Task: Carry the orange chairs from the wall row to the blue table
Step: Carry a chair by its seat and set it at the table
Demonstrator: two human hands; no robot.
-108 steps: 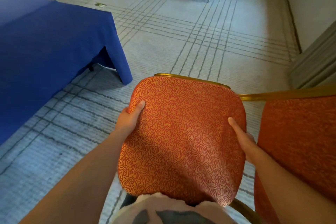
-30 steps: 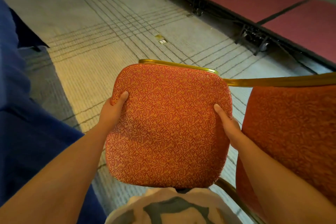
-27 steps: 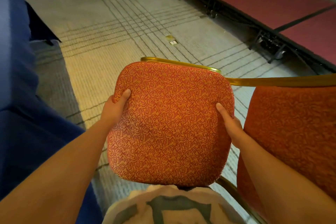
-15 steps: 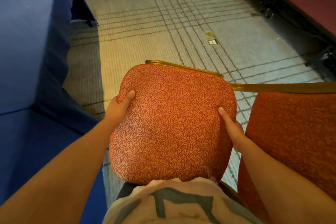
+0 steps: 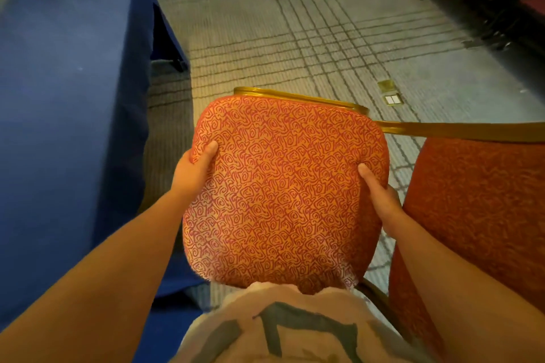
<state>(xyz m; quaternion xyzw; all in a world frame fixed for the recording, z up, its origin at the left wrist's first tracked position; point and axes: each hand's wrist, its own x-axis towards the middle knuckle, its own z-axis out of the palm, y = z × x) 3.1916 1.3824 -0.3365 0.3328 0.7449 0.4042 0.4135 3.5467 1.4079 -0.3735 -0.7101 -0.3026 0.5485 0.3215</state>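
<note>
An orange chair (image 5: 283, 191) with a swirl-patterned seat and a gold metal frame is held up in front of my chest, seat facing me. My left hand (image 5: 193, 171) grips the seat's left edge, thumb on the fabric. On the seat's right edge, my right hand (image 5: 380, 194) holds the same way. The chair's padded back (image 5: 477, 209) stands at the right, topped by a gold bar. The blue table (image 5: 65, 103), draped in a blue cloth to the floor, fills the left side, close beside the chair. The chair's legs are hidden.
Pale carpet (image 5: 295, 32) with dark grid lines stretches ahead. A brass floor socket (image 5: 390, 96) sits in the carpet right of the chair. Dark staging platforms on wheeled frames (image 5: 477, 0) run along the far right. A table leg shows under the cloth corner (image 5: 174, 59).
My view has swung left while I carry the chair: the blue table now fills the left side and lies much nearer, and the red platforms have slid off to the right. My grip is unchanged.
</note>
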